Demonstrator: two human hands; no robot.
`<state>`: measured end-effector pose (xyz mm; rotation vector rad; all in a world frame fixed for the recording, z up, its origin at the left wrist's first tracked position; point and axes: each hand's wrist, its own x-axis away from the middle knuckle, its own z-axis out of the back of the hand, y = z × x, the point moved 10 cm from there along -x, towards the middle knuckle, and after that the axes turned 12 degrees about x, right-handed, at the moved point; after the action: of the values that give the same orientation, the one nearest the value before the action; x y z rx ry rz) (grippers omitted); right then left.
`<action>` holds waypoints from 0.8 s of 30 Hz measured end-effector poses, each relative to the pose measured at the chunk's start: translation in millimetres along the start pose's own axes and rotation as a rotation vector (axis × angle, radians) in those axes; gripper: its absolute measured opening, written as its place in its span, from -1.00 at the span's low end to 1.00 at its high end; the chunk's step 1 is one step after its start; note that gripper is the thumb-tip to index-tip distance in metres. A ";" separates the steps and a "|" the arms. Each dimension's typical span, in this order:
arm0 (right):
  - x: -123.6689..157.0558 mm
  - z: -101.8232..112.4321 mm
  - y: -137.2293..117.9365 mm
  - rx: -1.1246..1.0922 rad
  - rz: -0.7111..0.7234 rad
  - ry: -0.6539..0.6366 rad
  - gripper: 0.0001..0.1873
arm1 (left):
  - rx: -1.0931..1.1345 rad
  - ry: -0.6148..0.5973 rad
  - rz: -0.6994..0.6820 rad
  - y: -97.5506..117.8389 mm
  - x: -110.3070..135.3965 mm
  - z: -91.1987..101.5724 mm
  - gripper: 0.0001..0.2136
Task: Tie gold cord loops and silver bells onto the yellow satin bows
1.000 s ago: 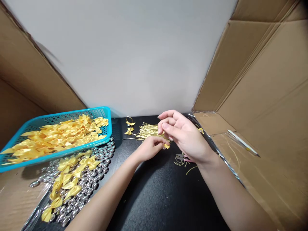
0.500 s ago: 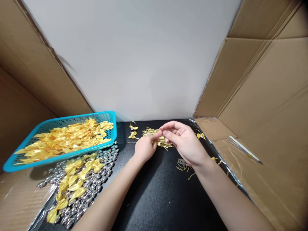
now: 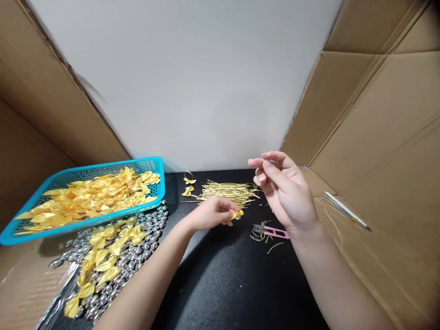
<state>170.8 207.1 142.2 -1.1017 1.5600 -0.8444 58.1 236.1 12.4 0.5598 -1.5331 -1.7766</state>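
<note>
My left hand (image 3: 220, 211) is closed, pinching a small yellow ribbon bow (image 3: 237, 214) with something shiny at its lower side. The bow hangs just above the black tabletop, in front of a bundle of gold cords (image 3: 230, 191). Higher up and to the right is my right hand (image 3: 283, 188). Its thumb and index finger are pressed together; whatever is between them, perhaps a thin strand, is too fine to make out. Pink thread snips (image 3: 275, 232) lie below it among cord scraps (image 3: 257, 237).
At left, a turquoise basket (image 3: 158, 183) holds many yellow bows. Silver beads (image 3: 137, 266) and more loose bows (image 3: 106, 263) spread in front of it. Two finished-looking bows (image 3: 188, 190) lie at the back. Cardboard walls flank both sides; a white pen-like tool (image 3: 347, 211) lies right.
My hands, close together before, have moved apart. The right hand rose up and right, uncovering the pink snips; the left moved slightly down, and the bow in it now shows.
</note>
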 end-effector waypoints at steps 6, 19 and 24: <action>2.5 -5.0 -5.8 -0.018 0.006 -0.039 -0.96 | 0.199 -0.190 0.010 0.4 1.4 -42.4 -0.68; 8.9 -17.2 -8.5 -0.034 -0.015 -0.082 -0.95 | 0.410 -0.290 0.126 -2.5 1.9 -85.4 -0.74; 9.8 -19.9 -9.3 -0.046 -0.016 -0.099 -0.94 | 0.229 -0.122 -0.104 19.1 -0.2 -64.1 -0.80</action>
<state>153.0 194.6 152.4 -1.1731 1.4966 -0.7572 109.0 192.9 18.1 0.6631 -1.8368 -1.7510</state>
